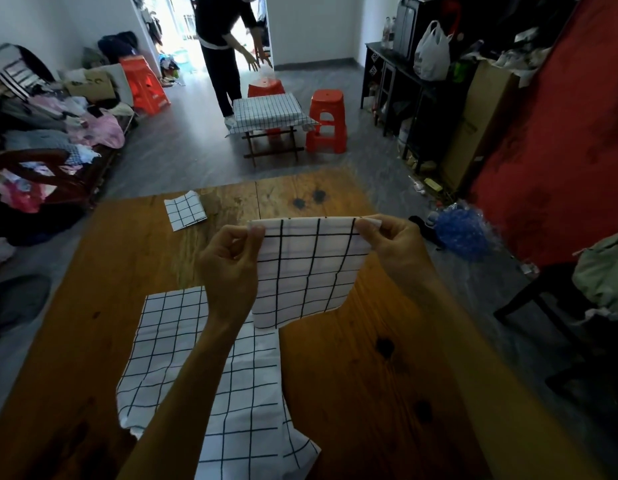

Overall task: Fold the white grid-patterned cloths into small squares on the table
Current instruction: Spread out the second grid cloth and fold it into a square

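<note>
Hanging from two pinch grips above the desk: half-folded grid cloth. Left hand and right hand hold its top corners; top edge runs left-right, equidistant. Folded square far-left; unfolded cloth beneath.

No words, brand names, numbers or signs can be read anywhere in this view. The white plastic bag on the dark shelf, far to the right beyond the wooden table, carries a dark printed mark, but it is too small and blurred to make out. The tall cardboard box leaning just right of that shelf shows faint dark marks on its side that cannot be read either, and the cloths over the table bear only plain black grid lines.
</note>
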A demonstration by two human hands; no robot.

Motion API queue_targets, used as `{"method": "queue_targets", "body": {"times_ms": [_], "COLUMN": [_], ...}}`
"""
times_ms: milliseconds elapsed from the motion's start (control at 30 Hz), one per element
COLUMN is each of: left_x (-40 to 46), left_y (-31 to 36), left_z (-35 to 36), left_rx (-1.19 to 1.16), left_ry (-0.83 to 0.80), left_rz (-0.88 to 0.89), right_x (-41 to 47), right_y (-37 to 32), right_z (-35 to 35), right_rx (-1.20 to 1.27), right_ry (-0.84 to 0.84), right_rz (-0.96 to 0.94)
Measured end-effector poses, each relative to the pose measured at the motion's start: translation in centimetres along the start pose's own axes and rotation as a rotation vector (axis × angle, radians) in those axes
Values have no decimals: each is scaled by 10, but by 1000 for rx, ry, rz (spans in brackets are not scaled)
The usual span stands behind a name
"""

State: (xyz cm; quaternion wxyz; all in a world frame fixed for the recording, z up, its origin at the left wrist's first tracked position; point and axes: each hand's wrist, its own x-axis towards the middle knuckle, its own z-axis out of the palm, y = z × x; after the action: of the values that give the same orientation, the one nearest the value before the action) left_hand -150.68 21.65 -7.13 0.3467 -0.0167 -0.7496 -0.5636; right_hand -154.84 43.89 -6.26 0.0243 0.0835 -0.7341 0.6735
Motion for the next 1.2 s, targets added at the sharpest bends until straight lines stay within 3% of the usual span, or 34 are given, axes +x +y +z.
{"method": "queue_targets", "body": {"times_ms": [400,467,567,633,733,833,1000,1200], "left_x": [-1,-1,-3,-5,-4,-1,-4,-9], "left_y": [2,3,4,5,11,14,0,1], "left_z": [4,8,18,25,32,30,18,20], "left_rx": [-20,-3,63,109,180,204,207,218], "left_ry": [-4,-15,-39,-55,-56,-60,-93,-63], "left_rz": [-17,2,68,100,171,196,167,200], "right_x": [-2,-2,2,9,17,21,20,20], "right_y": [-1,4,1,-12,-31,-36,-34,-37], "right_z": [-3,-3,9,27,46,47,43,47], "right_rx": [14,-78,-451,-563,-586,-493,-391,-390], "right_ry": [14,61,144,37,-80,-127,-10,-119], "right_rz": [10,7,-277,-477,-581,-527,-443,-415]}}
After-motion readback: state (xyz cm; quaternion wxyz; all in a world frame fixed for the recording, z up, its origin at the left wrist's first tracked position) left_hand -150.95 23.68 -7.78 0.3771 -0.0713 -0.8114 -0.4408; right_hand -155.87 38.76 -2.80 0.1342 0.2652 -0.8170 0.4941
